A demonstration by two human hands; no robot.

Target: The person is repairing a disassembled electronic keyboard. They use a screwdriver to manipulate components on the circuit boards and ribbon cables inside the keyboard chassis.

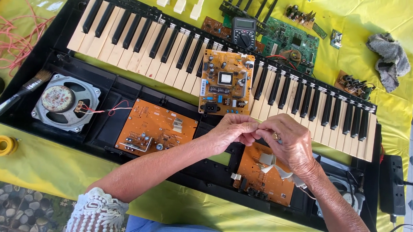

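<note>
- Nearest the camera, over the opened keyboard chassis (78, 78), the left hand (231, 131) and right hand (289, 143) meet fingertip to fingertip; the fingers of both are pinched shut on something too small to make out.
- Whatever is pinched sits right between the two hands, above the gap between the orange circuit boards, and is hidden by the fingertips. It looks light and tiny, easy to drop, so a fingertip pinch suits it. Its pointing direction and long axis cannot be told.
- Just beneath the right hand lies the right orange circuit board (259, 174) with a pale flat ribbon cable (271, 163) curling up from it; the cable looks soft and bendy, the board stiff but fragile, best held by its edges.
- Left of the hands, a second orange circuit board (155, 127) lies flat, and beyond it a round speaker (63, 100) with thin red wires.
- Farther off, a power supply board (226, 82) rests on the key bed (149, 48), whose long axis runs left to right, sloping down to the right.
- Farthest, a digital multimeter (243, 32) and a green circuit board (291, 41) lie on the yellow-covered table (382, 17).
</note>
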